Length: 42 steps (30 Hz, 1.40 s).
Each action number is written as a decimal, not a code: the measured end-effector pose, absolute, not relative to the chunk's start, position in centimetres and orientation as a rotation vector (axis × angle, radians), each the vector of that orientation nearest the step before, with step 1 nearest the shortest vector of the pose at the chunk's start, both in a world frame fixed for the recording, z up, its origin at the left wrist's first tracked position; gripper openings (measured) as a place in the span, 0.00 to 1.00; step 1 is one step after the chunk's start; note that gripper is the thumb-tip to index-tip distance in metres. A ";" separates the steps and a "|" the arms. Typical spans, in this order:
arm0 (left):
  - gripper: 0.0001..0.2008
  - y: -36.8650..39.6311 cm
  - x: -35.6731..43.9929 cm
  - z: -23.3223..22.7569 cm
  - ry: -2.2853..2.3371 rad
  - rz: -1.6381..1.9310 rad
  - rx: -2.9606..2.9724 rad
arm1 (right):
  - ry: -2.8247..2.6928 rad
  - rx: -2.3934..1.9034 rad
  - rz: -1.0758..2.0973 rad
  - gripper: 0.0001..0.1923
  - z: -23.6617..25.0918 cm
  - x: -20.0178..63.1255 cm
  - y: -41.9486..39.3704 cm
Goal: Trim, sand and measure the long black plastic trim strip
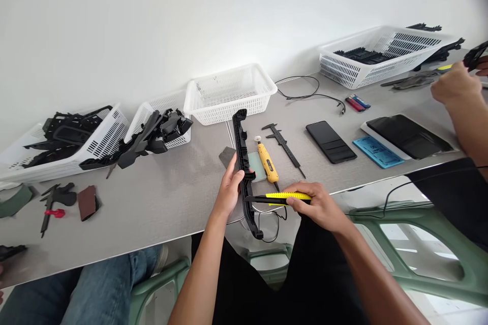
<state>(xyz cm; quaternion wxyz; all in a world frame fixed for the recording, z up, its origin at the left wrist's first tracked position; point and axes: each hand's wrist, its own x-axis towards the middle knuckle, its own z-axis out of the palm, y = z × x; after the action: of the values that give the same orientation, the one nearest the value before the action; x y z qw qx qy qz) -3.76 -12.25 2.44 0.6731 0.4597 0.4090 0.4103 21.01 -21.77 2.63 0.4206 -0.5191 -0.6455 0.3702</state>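
The left hand (pixel 230 190) has its fingers curled tight around the middle of a long black plastic part (pixel 244 172), holding it nearly upright over the near edge of the grey table (pixel 160 203), its lower end hanging just past that edge. The right hand (pixel 320 206) is closed on a yellow-and-black utility knife (pixel 280 198), thumb on top, with the knife lying level and its tip touching the right side of the black plastic part, just below the left hand's grip. Just behind the part, flat on the table, lie a pale green pad (pixel 258 165) and a yellow hand tool (pixel 267 162), and just right of those a black caliper (pixel 284 144). Further right of the part are a black phone (pixel 330 141), a blue card (pixel 377 152) and a dark tablet (pixel 407 135). Behind the part's top end stands an empty white basket (pixel 229 92); left of it, two more white baskets (pixel 95 137) hold black plastic pieces. Far left of the part lie a brown sanding block (pixel 87 202) and a red-handled tool (pixel 55 212). Far right, another person's hand (pixel 453 86) works near a large white basket (pixel 377 56) of black pieces.
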 end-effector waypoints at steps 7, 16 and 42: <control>0.42 -12.3 -3.8 2.6 0.923 0.910 1.047 | -1.614 -1.297 0.983 0.18 2.8 21.0 -21.8; 0.42 -12.4 -3.7 2.7 0.930 0.910 1.036 | -1.630 -1.281 0.998 0.21 3.1 21.3 -21.7; 0.43 -12.2 -3.6 2.5 0.927 0.942 1.022 | -1.504 -1.364 0.855 0.21 2.3 20.1 -21.7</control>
<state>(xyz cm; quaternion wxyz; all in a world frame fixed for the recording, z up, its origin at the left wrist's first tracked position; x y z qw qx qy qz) -3.58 -12.20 2.54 0.6710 0.4537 0.4113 0.4181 20.06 -21.68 2.26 0.4523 -0.5521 -0.6089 0.3461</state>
